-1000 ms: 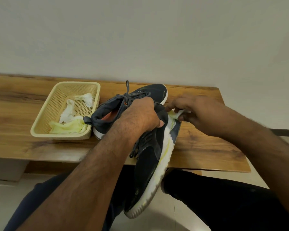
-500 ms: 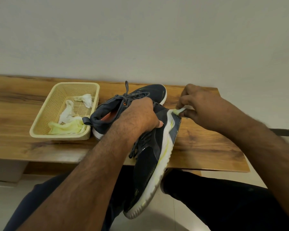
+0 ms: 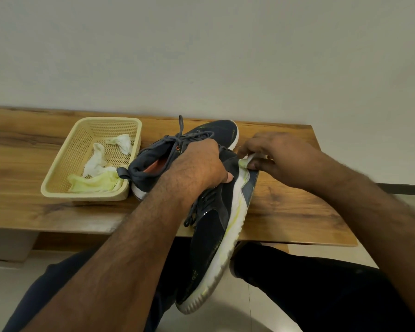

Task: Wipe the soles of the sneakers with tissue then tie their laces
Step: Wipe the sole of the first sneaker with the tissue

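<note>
Yellow plastic makes up the little basket with holes (image 3: 58,178), which sits on the long brown wooden bench (image 3: 285,212). Inside the basket lie crumpled white tissues (image 3: 98,161) and one soft tissue stained yellow-green (image 3: 94,185), which lies at the basket's front edge. All other places are told from this basket.

Just to the right of the basket, touching its side, a dark blue sneaker with grey laces and a white sole (image 3: 201,133) rests on the bench. Its heel points at the basket and its toe points at the wall.

Further right of the basket, the left hand (image 3: 197,166) grips a second dark blue sneaker with a white sole (image 3: 216,233). The fingers curl round the shoe's top. This shoe is tipped on its side with the sole facing right. Its toe hangs down past the bench, over dark trousers (image 3: 321,283). Yellow-green marks show on the white sole.

Furthest right of the basket, the right hand (image 3: 280,159) pinches a small wad of tissue (image 3: 246,161) and presses it on the heel end of the held shoe's sole.
</note>
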